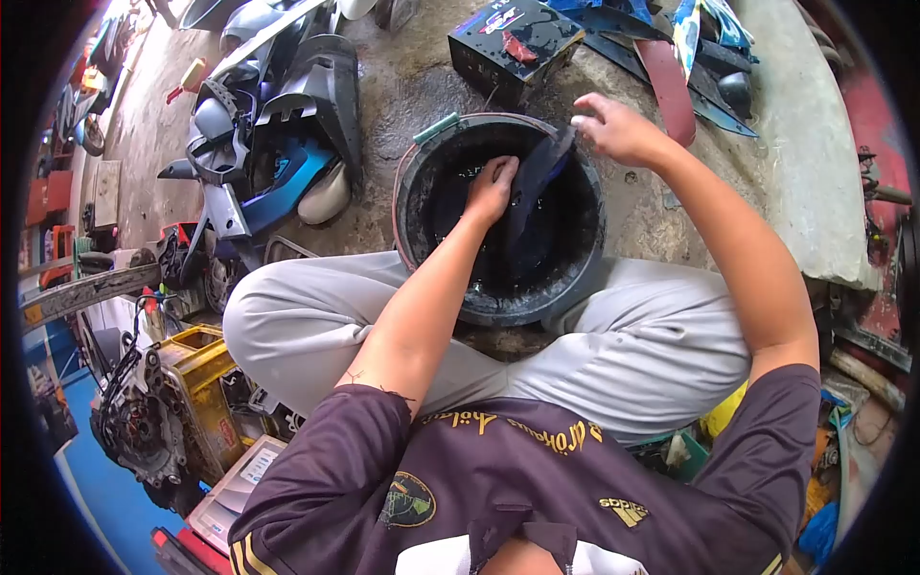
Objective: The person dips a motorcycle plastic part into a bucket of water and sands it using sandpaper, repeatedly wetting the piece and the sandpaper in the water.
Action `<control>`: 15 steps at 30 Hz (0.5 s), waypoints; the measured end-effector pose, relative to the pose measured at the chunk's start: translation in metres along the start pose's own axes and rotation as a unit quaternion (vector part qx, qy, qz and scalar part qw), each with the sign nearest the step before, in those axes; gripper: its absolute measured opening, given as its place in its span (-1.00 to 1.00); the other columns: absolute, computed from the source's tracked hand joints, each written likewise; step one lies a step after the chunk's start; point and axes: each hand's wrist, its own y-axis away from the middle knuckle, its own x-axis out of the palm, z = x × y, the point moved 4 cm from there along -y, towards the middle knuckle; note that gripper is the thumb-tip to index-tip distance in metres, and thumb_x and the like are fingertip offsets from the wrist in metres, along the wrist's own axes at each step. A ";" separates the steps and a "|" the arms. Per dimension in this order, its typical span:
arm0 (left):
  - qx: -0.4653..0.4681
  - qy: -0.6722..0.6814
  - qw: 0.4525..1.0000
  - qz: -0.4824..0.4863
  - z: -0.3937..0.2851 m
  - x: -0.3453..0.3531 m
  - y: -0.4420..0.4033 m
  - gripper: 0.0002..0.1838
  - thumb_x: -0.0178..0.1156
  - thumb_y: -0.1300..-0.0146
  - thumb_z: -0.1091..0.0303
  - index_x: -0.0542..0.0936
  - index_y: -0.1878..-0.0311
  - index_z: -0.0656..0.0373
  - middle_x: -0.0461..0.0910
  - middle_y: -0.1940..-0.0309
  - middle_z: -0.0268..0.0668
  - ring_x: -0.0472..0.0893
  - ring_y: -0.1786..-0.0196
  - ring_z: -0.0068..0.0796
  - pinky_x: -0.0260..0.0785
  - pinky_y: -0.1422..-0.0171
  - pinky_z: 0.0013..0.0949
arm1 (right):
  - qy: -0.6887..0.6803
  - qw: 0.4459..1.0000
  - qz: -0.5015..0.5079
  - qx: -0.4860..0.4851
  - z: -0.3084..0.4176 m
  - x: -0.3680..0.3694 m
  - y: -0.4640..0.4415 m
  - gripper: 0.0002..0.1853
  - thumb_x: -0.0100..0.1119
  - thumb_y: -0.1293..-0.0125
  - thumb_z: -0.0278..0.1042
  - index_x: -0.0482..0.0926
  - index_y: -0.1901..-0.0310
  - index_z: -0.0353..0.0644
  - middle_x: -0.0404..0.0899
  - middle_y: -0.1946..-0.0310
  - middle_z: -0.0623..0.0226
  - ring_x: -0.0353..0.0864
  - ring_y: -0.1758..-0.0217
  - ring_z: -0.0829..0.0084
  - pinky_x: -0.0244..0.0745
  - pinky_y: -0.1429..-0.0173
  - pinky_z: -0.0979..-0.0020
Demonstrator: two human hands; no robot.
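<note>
A dark bucket [407, 216] of water stands on the ground between my legs. Inside it, a long, thin dark panel [533, 187], seemingly a motorcycle fairing piece, is held at a slant, its lower end down near the water. My left hand [493, 192] reaches over the bucket with its fingers closed on the panel's left edge. Beyond the right rim, my right hand [618, 131] is beside the panel's upper end, with thumb and fingers apart. Whether its thumb touches the panel is hard to make out.
A black box [516, 43] with a red scrap on top stands behind the bucket. Motorcycle body panels [287, 144] are piled at left, and more panels [666, 91] lie at upper right. Left of my knee are a yellow crate [206, 383] and an engine [144, 422].
</note>
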 end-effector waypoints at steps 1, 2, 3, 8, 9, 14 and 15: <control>-0.002 0.004 1.000 0.001 0.001 0.003 0.001 -0.37 0.21 -0.44 -0.18 0.62 -0.32 0.13 0.68 -0.22 -0.05 0.63 -0.32 -0.16 0.38 -0.42 -0.23 | 0.015 1.000 -0.026 -0.009 0.003 -0.010 -0.003 -0.46 0.25 -0.52 -0.07 0.44 -0.38 -0.15 0.71 0.13 0.14 0.69 0.18 0.34 0.58 0.01 0.28; -0.004 0.008 1.000 0.002 0.003 0.008 0.001 -0.36 0.21 -0.43 -0.18 0.62 -0.31 0.15 0.68 -0.22 -0.04 0.63 -0.32 -0.16 0.38 -0.42 -0.23 | 0.030 0.998 -0.052 -0.019 0.007 -0.020 -0.006 -0.46 0.25 -0.51 -0.08 0.45 -0.38 -0.16 0.71 0.12 0.12 0.69 0.15 0.31 0.57 -0.04 0.25; -0.005 0.011 1.000 0.003 0.005 0.010 0.001 -0.35 0.21 -0.43 -0.19 0.62 -0.31 0.17 0.68 -0.22 -0.03 0.63 -0.32 -0.16 0.38 -0.42 -0.23 | 0.041 0.998 -0.042 -0.030 0.012 -0.029 -0.008 -0.47 0.26 -0.50 -0.09 0.46 -0.36 -0.17 0.72 0.13 0.11 0.69 0.13 0.28 0.56 -0.06 0.25; -0.026 0.069 0.997 0.032 0.039 0.015 -0.012 -0.29 0.20 -0.44 -0.17 0.55 -0.41 0.20 0.56 -0.37 0.04 0.50 -0.47 -0.09 0.25 -0.55 -0.23 | 0.058 0.996 -0.037 -0.062 -0.008 -0.044 -0.053 -0.52 0.29 -0.46 -0.11 0.54 -0.28 -0.20 0.72 0.21 0.10 0.70 0.10 0.19 0.55 -0.09 0.21; -0.032 0.061 0.997 0.032 0.034 0.013 -0.011 -0.29 0.20 -0.44 -0.17 0.54 -0.42 0.20 0.56 -0.38 0.04 0.49 -0.48 -0.09 0.24 -0.55 -0.23 | 0.058 0.996 -0.041 -0.060 -0.016 -0.043 -0.069 -0.52 0.29 -0.46 -0.11 0.55 -0.27 -0.20 0.72 0.21 0.09 0.70 0.10 0.18 0.55 -0.08 0.20; -0.043 0.047 0.998 0.023 0.024 0.008 -0.002 -0.35 0.22 -0.46 -0.09 0.55 -0.40 0.22 0.59 -0.34 0.00 0.51 -0.44 -0.15 0.25 -0.54 -0.24 | 0.125 0.990 -0.019 -0.056 -0.042 -0.018 -0.146 -0.50 0.29 -0.42 -0.05 0.57 -0.27 -0.17 0.71 0.00 -0.05 0.67 -0.12 0.00 0.53 -0.24 0.10; -0.043 0.040 0.998 0.016 0.021 0.007 -0.003 -0.38 0.22 -0.47 -0.07 0.58 -0.37 0.23 0.62 -0.30 -0.03 0.54 -0.41 -0.18 0.26 -0.52 -0.26 | 0.136 0.989 -0.007 -0.055 -0.039 -0.013 -0.158 -0.47 0.29 -0.41 -0.03 0.56 -0.28 -0.15 0.69 -0.10 -0.10 0.65 -0.24 -0.07 0.51 -0.33 0.06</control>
